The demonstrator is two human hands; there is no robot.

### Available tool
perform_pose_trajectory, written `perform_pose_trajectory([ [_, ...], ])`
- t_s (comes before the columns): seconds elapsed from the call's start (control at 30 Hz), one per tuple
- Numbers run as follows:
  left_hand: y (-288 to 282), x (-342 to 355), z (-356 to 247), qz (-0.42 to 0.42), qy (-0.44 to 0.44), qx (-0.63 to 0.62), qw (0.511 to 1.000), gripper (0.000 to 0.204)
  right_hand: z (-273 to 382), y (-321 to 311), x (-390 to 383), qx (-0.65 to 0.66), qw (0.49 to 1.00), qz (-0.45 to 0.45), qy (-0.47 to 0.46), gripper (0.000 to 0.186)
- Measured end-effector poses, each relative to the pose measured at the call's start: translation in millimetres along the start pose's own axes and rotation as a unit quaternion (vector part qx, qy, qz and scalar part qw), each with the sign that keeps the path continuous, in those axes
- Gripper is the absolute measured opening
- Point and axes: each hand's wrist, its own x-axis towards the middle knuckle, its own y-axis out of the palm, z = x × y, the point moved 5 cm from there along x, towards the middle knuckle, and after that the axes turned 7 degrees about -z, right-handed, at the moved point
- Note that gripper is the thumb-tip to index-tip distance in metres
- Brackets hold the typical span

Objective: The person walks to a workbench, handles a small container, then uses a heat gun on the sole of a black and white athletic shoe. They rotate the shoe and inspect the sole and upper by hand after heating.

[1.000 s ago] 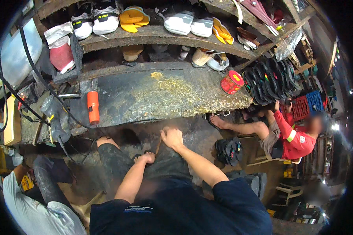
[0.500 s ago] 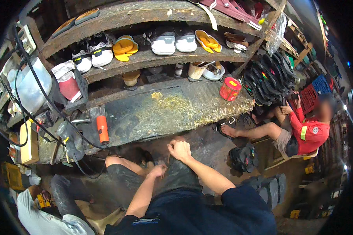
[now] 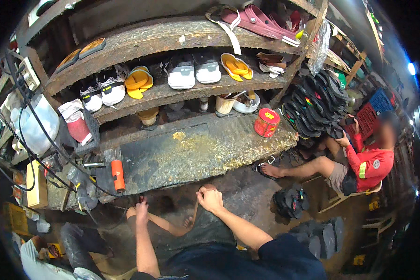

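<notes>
Low near the bench front, my right hand [image 3: 211, 200] is curled at my right knee, gripping a thin tan strip [image 3: 196, 210] that runs downward. My left hand [image 3: 142, 209] is farther left, closed around a small dark item that I cannot make out, close to the bench edge. An orange cylindrical tool [image 3: 117, 175] and a grey tool with a cable [image 3: 81, 186] lie on the worn workbench [image 3: 158, 168], above and left of that hand. A red can [image 3: 266, 122] stands at the bench's right end.
Shelves [image 3: 182, 37] above hold shoes and sandals. A pile of black sandals [image 3: 312, 102] sits at right beside a seated co-worker in red [image 3: 368, 163]. Another person [image 3: 32, 256] is at lower left. Black sandals [image 3: 289, 203] and grey soles [image 3: 319, 235] lie on the floor.
My left hand has left the area beside the tan strip and moved left and up. My right hand stays at the strip. The view has tilted up, showing more shelving.
</notes>
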Motion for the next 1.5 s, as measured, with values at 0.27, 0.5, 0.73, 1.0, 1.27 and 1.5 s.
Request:
perform_pose_trajectory([
  [0.27,-13.7,-14.9,-86.5,0.112,0.171,0.638,0.743,0.059,0.6,-4.7,1.7,0.051,0.999,-0.003,-0.002,0.030],
  [0.5,18.6,-62.1,-88.5,0.131,0.207,0.492,0.836,0.061,-5.4,-11.6,-1.4,0.048,0.999,-0.014,-0.018,0.030],
  [0.73,93.7,-155.7,-69.9,0.173,0.441,0.437,0.765,0.044,-8.2,-21.9,-13.7,0.157,0.982,-0.066,-0.078,0.026],
  [1.0,122.5,-165.1,50.6,0.310,0.202,0.330,0.868,0.037,117.7,-112.2,2.3,0.148,0.884,-0.213,-0.390,0.029],
  [1.27,109.5,-146.9,61.9,0.306,0.113,0.251,0.911,0.030,125.6,-374.6,271.8,0.567,0.793,-0.170,0.147,0.058],
  [1.5,123.5,-218.1,-51.1,0.457,0.023,0.009,0.889,0.066,175.6,-338.2,190.8,0.787,0.599,-0.085,-0.126,0.026],
])
